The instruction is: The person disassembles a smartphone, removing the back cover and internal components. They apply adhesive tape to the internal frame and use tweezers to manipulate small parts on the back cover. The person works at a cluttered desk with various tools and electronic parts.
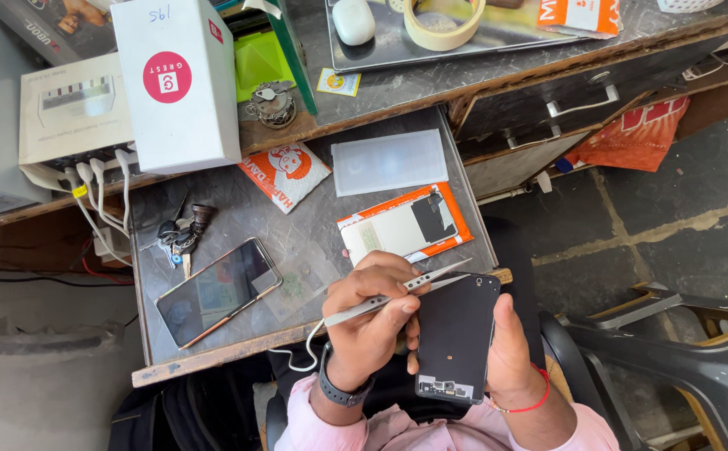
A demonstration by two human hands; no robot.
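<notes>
Between the two hands, below the front edge of the grey pull-out shelf (239, 213), sits one black phone body (457, 338), back side up. Left hand (372, 321): fingers curled tight around one pair of slim metal tweezers (397, 298), tips reaching over the phone's top edge. Right hand (508, 347): thumb and fingers clasping the phone's right side. On the shelf: one glossy smartphone (218, 291) near the front left corner, one bunch of keys (180, 234), one orange-and-white card sleeve (404, 224).

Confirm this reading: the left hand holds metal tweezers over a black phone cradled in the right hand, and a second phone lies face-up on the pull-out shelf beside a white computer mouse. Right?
Wrong in one respect. The head view shows the second phone lying beside a bunch of keys; the white mouse sits up on the desk. The left hand, tweezers, black phone and right hand are as stated.
</notes>
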